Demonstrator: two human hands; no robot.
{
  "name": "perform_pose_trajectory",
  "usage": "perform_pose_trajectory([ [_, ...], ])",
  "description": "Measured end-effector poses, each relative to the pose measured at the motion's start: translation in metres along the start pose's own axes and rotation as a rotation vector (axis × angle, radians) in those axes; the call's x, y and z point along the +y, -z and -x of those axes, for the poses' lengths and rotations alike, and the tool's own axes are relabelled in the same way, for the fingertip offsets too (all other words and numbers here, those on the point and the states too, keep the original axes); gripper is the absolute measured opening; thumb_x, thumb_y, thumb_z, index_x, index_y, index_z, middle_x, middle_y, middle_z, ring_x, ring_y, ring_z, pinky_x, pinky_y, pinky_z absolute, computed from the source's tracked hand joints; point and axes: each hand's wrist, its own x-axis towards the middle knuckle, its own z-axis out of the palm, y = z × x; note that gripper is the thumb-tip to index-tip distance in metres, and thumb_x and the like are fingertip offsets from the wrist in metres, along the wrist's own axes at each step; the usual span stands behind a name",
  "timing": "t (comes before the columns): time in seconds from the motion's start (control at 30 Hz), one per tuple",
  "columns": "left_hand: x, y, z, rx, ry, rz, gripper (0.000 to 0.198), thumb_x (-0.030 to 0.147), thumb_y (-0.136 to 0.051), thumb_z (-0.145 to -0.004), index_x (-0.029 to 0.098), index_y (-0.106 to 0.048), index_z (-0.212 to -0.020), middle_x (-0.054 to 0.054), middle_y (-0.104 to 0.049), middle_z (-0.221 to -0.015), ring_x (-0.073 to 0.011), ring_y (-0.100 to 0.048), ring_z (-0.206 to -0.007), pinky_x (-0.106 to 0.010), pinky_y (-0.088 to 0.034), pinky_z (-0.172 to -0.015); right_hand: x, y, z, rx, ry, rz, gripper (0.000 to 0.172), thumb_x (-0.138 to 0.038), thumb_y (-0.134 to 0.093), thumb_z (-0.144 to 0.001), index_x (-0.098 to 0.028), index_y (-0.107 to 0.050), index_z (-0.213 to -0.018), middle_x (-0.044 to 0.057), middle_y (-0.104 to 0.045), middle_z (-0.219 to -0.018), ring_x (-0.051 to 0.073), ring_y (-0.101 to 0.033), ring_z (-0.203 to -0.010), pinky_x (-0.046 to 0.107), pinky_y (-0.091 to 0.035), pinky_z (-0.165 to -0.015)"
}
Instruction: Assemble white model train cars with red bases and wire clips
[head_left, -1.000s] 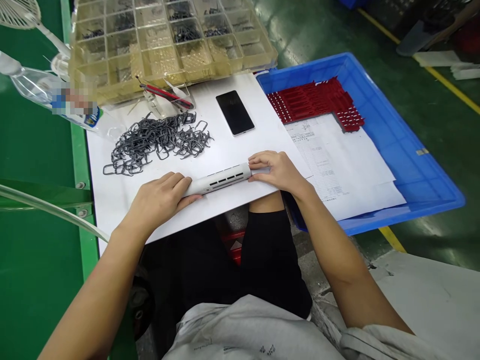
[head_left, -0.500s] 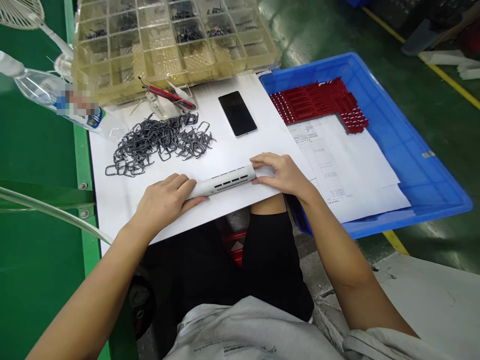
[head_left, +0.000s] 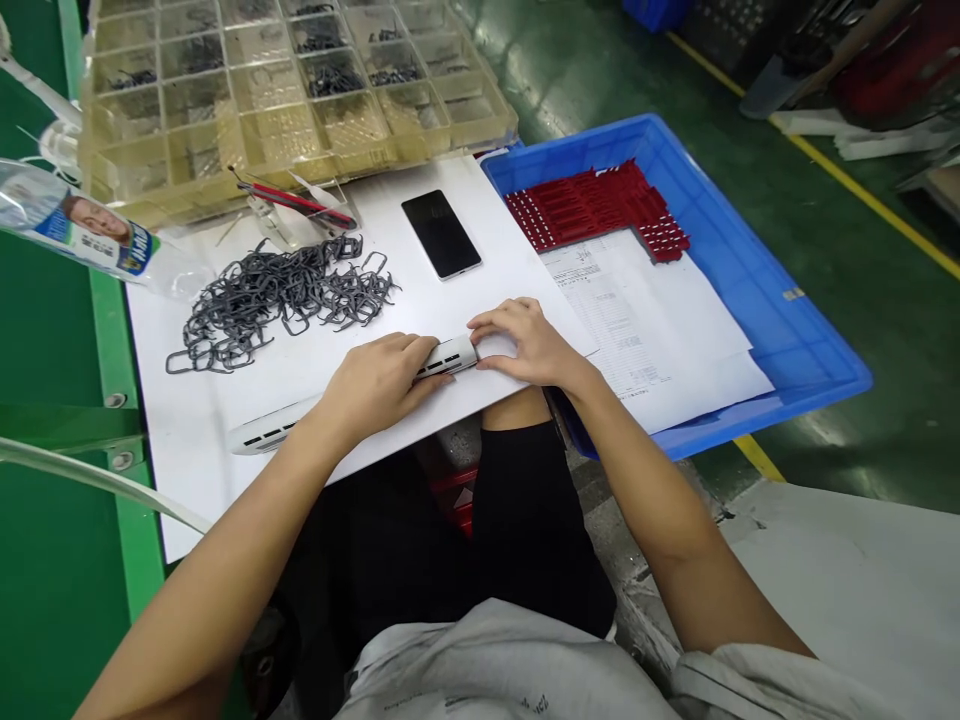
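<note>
While curled over the middle of a white slotted plastic bar (head_left: 450, 357), left hand (head_left: 375, 385) shifted rightward along it compared with the earlier frame, fingers closed narrowly on top. Newly uncovered: a long stretch of the bar, seemingly all one piece, lying slantwise on a white board (head_left: 225, 500) and reaching toward the lower left. Right hand (head_left: 529, 340) cupped over the bar's right end, fingertips on either side of it, now much nearer the left hand. Just above, untouched: a loose heap of dark grey wire clips (head_left: 285, 300) and a black smartphone (head_left: 441, 233). Off to the right, a blue plastic tray (head_left: 750, 250) holding red perforated strips (head_left: 592, 210) and printed sheets (head_left: 637, 330).
</note>
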Motion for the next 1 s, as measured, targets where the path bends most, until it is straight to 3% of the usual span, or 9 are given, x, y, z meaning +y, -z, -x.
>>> perform_pose_trajectory([
  [0.17,-0.004,0.004,0.011,0.019,0.005,0.009,0.040,0.051,-0.052,-0.111,0.017,-0.072,-0.117,-0.010,-0.076,-0.091,-0.0317,-0.074,-0.083,-0.037,-0.046,-0.065,-0.001,-0.001,0.000,-0.017,-0.024,-0.031,0.043,-0.035,-0.087,-0.084,-0.023,-0.070,-0.121,0.007,-0.086,-0.117,0.036,-0.070,-0.119,0.054,-0.036,-0.113],
  [0.33,-0.004,0.009,0.012,0.109,0.004,0.038,0.044,0.056,-0.053,-0.111,0.018,-0.073,-0.122,-0.011,-0.078,-0.096,-0.0327,-0.075,-0.093,-0.037,-0.049,-0.067,-0.002,-0.002,0.000,0.015,-0.033,-0.061,0.038,-0.033,-0.091,-0.082,-0.023,-0.073,-0.114,0.006,-0.086,-0.113,0.034,-0.075,-0.117,0.052,-0.043,-0.112],
  [0.6,0.003,0.004,0.006,0.044,-0.042,-0.045,0.039,0.050,-0.060,-0.112,0.018,-0.073,-0.128,-0.015,-0.080,-0.113,-0.0338,-0.074,-0.108,-0.038,-0.050,-0.062,-0.004,-0.003,-0.001,0.084,-0.143,-0.187,0.030,-0.024,-0.099,-0.070,-0.022,-0.077,-0.090,0.002,-0.088,-0.095,0.032,-0.085,-0.102,0.049,-0.058,-0.107],
  [0.9,0.001,0.004,0.001,0.043,-0.092,-0.084,0.035,0.049,-0.060,-0.112,0.018,-0.072,-0.124,-0.014,-0.079,-0.112,-0.0322,-0.074,-0.108,-0.039,-0.050,-0.062,-0.001,-0.001,-0.001,0.081,-0.143,-0.191,0.031,-0.024,-0.101,-0.068,-0.021,-0.078,-0.089,0.001,-0.088,-0.095,0.031,-0.086,-0.099,0.046,-0.062,-0.104],
  [1.0,0.002,0.001,0.003,0.057,-0.095,-0.084,0.036,0.049,-0.057,-0.114,0.018,-0.071,-0.125,-0.014,-0.079,-0.111,-0.0322,-0.073,-0.110,-0.039,-0.051,-0.064,-0.001,0.001,0.001,0.062,-0.101,-0.181,0.033,-0.024,-0.099,-0.071,-0.020,-0.081,-0.099,0.004,-0.089,-0.104,0.031,-0.085,-0.105,0.046,-0.062,-0.105],
])
